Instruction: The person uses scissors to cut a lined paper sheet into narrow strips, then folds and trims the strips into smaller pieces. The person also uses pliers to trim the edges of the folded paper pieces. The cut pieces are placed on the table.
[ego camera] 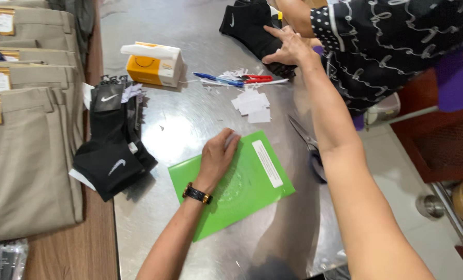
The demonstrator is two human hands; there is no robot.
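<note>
My left hand point(218, 155) lies flat, palm down, on the flat bright green plastic bag point(242, 181), with a black wrist watch point(196, 194) behind it. The fingers are spread loosely and clamp nothing; they only press the bag near its far left corner. The bag lies tilted on the steel worktop point(190, 124), nearer to the front edge than to the far edge, and its right corner comes close to the right edge of the worktop.

My right hand point(288, 49) reaches far forward, along the right edge. Its fingers are open and rest on a pile of black socks point(249, 26) near the far right corner. I cannot tell if the fingers pinch the cloth or only touch it.

Between the two hands lie small white paper labels point(252, 103), a blue pen point(218, 80) and a red pen point(256, 79). Steel scissors point(304, 136) lie just beside the bag, under my right forearm.

At the left edge lies another pile of black socks with white marks point(112, 150), partly over the edge, and behind it a yellow and white cardboard box point(153, 63). Folded beige trousers point(29, 129) lie on the wooden surface to the left. The steel between the bag and the left socks is bare, and also the front strip before the bag.

A person in a black patterned shirt point(387, 46) stands beyond the right edge, close to my right hand.
</note>
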